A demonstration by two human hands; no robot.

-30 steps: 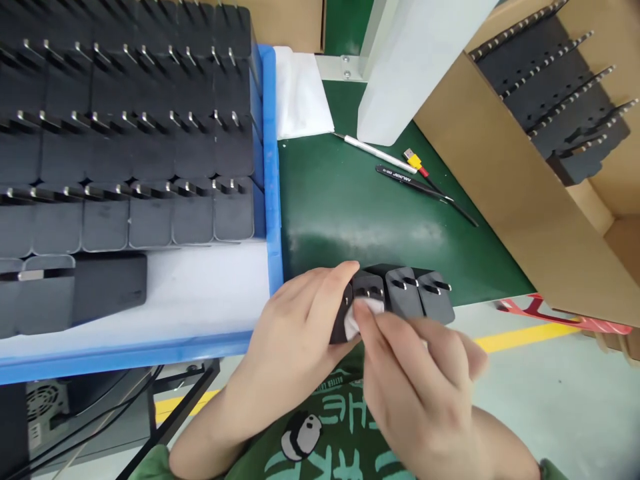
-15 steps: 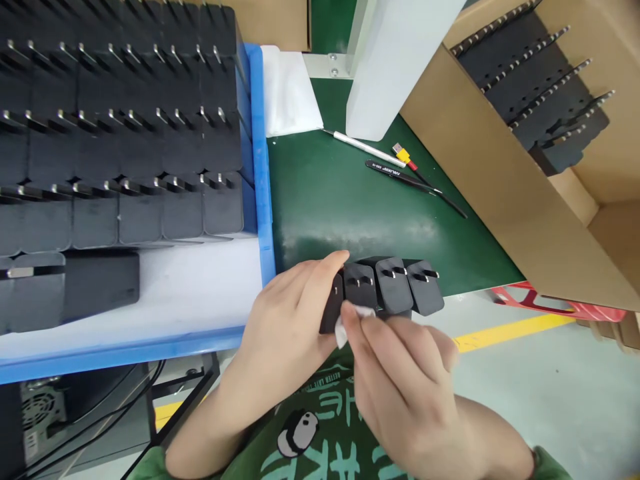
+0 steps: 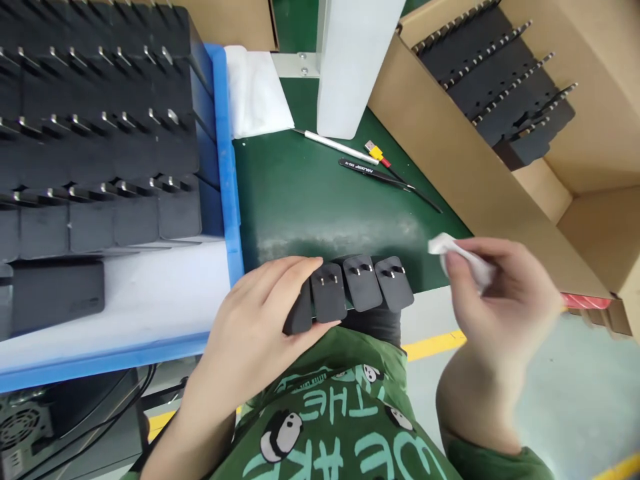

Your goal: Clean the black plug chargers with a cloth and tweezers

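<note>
Black power adapters with two metal prongs stand in a row at the front edge of the green table. My left hand [image 3: 270, 303] is wrapped round the adapter [image 3: 300, 310] at the row's left end, its fingers also touching the neighbouring adapter [image 3: 329, 297]. Two more adapters, a middle one [image 3: 363, 290] and the rightmost one [image 3: 395, 287], lean beside them, untouched. Off to the right, my right hand [image 3: 500, 300] is raised and pinches a crumpled white cloth [image 3: 473, 263], slightly blurred by motion.
A blue tray [image 3: 227, 167] at left holds many prong-up adapters. At right, an open cardboard box [image 3: 450, 167] contains more. A silver pen-like tool [image 3: 340, 145], black tweezers [image 3: 375, 173] and a USB cable [image 3: 375, 152] lie behind. A white post [image 3: 350, 73] and folded white cloth [image 3: 260, 93] stand farther back.
My right hand has lifted the white cloth away from the left adapters and moved right. My left hand keeps its hold. The whole view has shifted a little.
</note>
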